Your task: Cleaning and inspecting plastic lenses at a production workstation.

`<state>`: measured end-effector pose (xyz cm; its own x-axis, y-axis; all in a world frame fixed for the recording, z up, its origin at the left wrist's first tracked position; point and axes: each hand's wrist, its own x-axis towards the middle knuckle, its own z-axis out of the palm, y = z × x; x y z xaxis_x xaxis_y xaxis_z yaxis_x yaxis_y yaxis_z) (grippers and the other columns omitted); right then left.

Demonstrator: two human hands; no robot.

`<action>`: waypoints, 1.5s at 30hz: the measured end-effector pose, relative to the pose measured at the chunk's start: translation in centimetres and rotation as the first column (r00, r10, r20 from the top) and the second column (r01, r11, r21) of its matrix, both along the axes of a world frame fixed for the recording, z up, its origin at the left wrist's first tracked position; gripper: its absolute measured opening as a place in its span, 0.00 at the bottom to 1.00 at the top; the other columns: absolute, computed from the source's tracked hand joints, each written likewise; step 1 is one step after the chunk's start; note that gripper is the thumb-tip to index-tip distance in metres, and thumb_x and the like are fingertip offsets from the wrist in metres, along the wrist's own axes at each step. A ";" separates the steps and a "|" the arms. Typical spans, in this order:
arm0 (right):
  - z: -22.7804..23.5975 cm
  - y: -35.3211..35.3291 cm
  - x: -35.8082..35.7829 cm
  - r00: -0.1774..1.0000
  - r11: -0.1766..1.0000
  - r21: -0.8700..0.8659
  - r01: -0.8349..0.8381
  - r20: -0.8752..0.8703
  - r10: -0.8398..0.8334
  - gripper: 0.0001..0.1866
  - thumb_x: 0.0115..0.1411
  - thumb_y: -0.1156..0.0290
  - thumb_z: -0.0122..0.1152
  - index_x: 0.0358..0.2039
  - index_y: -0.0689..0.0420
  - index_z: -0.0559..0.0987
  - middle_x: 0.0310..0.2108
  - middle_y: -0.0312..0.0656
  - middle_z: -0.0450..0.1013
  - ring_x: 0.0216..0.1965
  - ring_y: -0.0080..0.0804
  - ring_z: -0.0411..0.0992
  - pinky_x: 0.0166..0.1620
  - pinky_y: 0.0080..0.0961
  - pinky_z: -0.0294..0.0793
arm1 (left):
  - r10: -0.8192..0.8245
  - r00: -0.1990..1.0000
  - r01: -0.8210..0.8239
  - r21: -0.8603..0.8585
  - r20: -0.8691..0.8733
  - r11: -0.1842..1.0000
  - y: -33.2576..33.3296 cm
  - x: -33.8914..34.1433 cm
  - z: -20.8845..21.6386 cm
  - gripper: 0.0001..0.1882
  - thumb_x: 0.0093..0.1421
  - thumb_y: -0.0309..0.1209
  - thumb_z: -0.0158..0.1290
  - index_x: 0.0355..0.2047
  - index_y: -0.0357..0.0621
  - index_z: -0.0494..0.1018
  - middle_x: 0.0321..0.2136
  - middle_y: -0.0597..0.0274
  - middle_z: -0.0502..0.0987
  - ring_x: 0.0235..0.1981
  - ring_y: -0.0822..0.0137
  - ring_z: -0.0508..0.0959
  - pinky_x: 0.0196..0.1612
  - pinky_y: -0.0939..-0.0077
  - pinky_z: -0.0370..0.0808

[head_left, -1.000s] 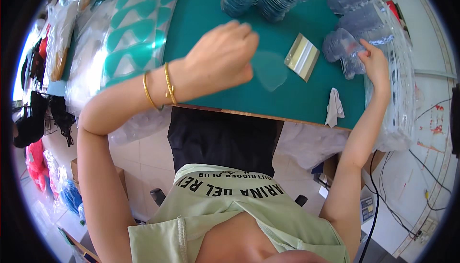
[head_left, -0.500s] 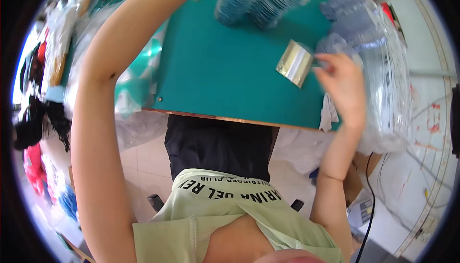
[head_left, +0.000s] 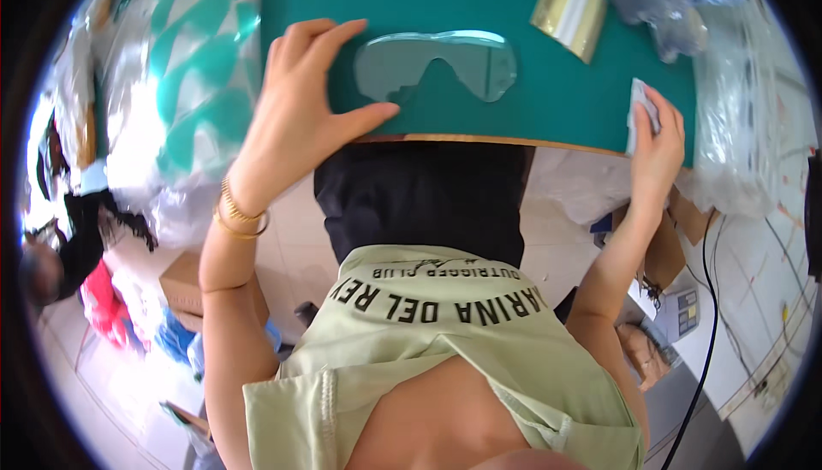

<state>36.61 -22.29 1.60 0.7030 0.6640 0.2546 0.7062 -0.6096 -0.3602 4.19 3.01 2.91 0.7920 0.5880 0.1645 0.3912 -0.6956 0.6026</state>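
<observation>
A clear goggle lens [head_left: 390,63] with a nose notch lies flat near the front edge of the green tabletop. At its left end is my left hand [head_left: 300,93], palm down, with thumb and fingers spread apart on either side of that end. Nothing shows between those fingers. Close to the table's right front corner, my right hand [head_left: 658,132] grips a small white cloth [head_left: 638,115], fingers folded over it. Part of the cloth is hidden behind the fingers.
A gold and silver packet [head_left: 569,12] lies at the back right. Beyond it sit crumpled clear plastic pieces [head_left: 664,3] and plastic wrapping [head_left: 732,127]. Plastic-covered sheets with green cutouts [head_left: 201,68] cover the left side. The table's wooden front edge [head_left: 488,139] runs before my lap.
My left hand has come back from the stack of lenses, which is now out of view. A single lens now lies in front of me. My right hand has taken hold of the cloth.
</observation>
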 end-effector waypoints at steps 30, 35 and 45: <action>-1.4 13.4 -11.2 0.829 0.829 0.094 -0.552 0.171 0.532 0.08 0.60 0.72 0.66 0.28 0.58 0.75 0.26 0.42 0.72 0.32 0.42 0.70 0.37 0.37 0.70 | 0.058 0.995 -0.065 0.086 0.080 0.994 0.2 -0.6 -2.4 0.31 0.40 0.35 0.73 0.47 0.42 0.78 0.49 0.59 0.73 0.52 0.53 0.70 0.56 0.62 0.70; -1.3 8.2 -10.3 0.905 0.906 0.052 -0.420 0.094 0.414 0.07 0.63 0.71 0.65 0.32 0.59 0.76 0.29 0.43 0.72 0.32 0.40 0.70 0.36 0.33 0.71 | 0.038 0.988 -0.050 0.081 0.150 0.995 -0.2 -1.0 -2.7 0.30 0.43 0.39 0.71 0.47 0.43 0.78 0.47 0.59 0.73 0.51 0.53 0.70 0.56 0.62 0.70; 3.6 5.4 -2.5 0.844 0.970 -0.066 -0.233 0.482 0.235 0.09 0.67 0.69 0.60 0.44 0.58 0.82 0.44 0.44 0.75 0.48 0.41 0.72 0.52 0.39 0.69 | 0.567 0.811 -0.581 0.081 0.147 0.810 6.8 -11.9 0.4 0.27 0.53 0.36 0.64 0.52 0.37 0.76 0.49 0.45 0.77 0.49 0.44 0.77 0.53 0.59 0.74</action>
